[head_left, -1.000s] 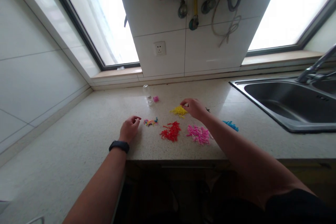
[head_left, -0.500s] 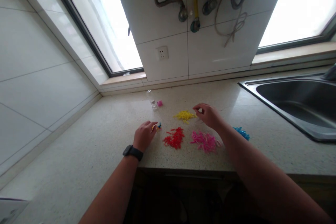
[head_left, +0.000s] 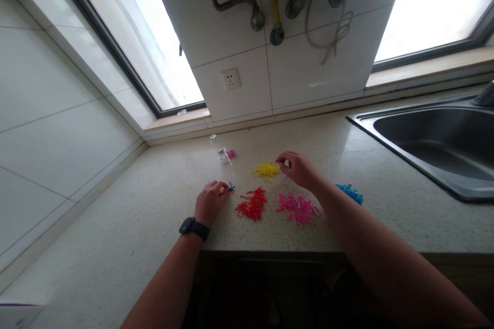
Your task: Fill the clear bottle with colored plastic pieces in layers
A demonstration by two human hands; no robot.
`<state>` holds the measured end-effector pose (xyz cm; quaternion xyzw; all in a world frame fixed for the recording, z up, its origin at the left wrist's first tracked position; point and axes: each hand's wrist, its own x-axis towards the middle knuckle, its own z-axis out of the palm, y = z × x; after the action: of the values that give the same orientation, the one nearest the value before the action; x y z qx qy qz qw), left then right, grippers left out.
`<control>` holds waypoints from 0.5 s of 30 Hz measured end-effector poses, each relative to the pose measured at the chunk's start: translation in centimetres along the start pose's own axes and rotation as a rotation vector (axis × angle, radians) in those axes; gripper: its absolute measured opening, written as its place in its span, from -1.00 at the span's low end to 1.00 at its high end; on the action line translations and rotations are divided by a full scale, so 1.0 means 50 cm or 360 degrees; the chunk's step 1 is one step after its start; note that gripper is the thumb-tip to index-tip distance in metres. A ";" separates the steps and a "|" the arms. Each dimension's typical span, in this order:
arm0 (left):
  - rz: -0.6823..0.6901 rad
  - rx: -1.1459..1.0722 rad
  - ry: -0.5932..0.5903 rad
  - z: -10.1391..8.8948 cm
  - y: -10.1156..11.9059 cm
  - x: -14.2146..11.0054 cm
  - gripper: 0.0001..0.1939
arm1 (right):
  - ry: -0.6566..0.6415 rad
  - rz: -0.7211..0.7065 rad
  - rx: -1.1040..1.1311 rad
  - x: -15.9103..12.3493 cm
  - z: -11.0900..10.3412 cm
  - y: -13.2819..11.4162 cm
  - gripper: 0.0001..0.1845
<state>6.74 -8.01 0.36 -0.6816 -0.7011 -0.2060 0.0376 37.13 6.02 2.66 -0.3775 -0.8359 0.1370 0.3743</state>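
from my end of the head view, i have a small clear container (head_left: 218, 146) near the back of the counter (head_left: 173, 169), with a pink cap (head_left: 231, 153) just beside it; what, if anything, is inside is too small for me to make out. the steel sink (head_left: 420, 131) is well off to the right.

the right hand (head_left: 295, 166) is at the right edge of the yellow pile (head_left: 266, 170), thumb and fingertips drawn into a narrow pinch; i can't tell whether they hold a strip. the left hand (head_left: 210, 200) curls low over the mixed-colour strips (head_left: 231, 186), which poke out past its fingertips; i can't tell whether it grips any.

between my two arms lie the red pile (head_left: 252, 204) and the pink pile (head_left: 297, 208), with the blue pile (head_left: 349, 193) beyond the right forearm.
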 end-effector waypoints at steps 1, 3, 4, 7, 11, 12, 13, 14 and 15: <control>-0.0007 -0.0012 0.0003 0.001 -0.001 0.001 -0.86 | -0.0005 -0.0001 0.0003 0.000 0.000 0.000 -0.80; -0.0016 -0.0031 0.0012 0.002 -0.001 0.002 -0.88 | -0.0020 -0.0008 0.0011 -0.001 0.001 0.001 -0.80; -0.0017 -0.0038 0.0020 0.003 -0.002 0.002 -0.88 | -0.0027 -0.0013 0.0016 -0.001 0.001 0.001 -0.81; -0.0009 -0.0047 0.0032 0.001 0.000 0.001 -0.88 | -0.0037 -0.0023 0.0032 -0.001 0.002 0.001 -0.81; -0.0005 -0.0054 0.0014 0.000 0.001 0.001 -0.83 | -0.0050 -0.0039 0.0038 0.000 0.003 0.003 -0.82; -0.0007 -0.0061 0.0010 0.001 0.000 0.001 -0.81 | -0.0060 -0.0042 0.0039 0.000 0.003 0.004 -0.82; -0.0008 -0.0067 0.0005 0.001 0.000 0.001 -0.80 | -0.0070 -0.0046 0.0040 0.000 0.003 0.005 -0.82; -0.0011 -0.0071 0.0000 0.001 -0.001 0.002 -0.80 | -0.0079 -0.0050 0.0043 0.000 0.003 0.006 -0.82; -0.0016 -0.0071 -0.0006 0.002 -0.002 0.002 -0.80 | -0.0086 -0.0055 0.0046 0.000 0.003 0.006 -0.82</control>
<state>6.66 -7.89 0.30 -0.6792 -0.6998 -0.2205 0.0199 37.20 6.21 2.40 -0.3536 -0.8501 0.1526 0.3593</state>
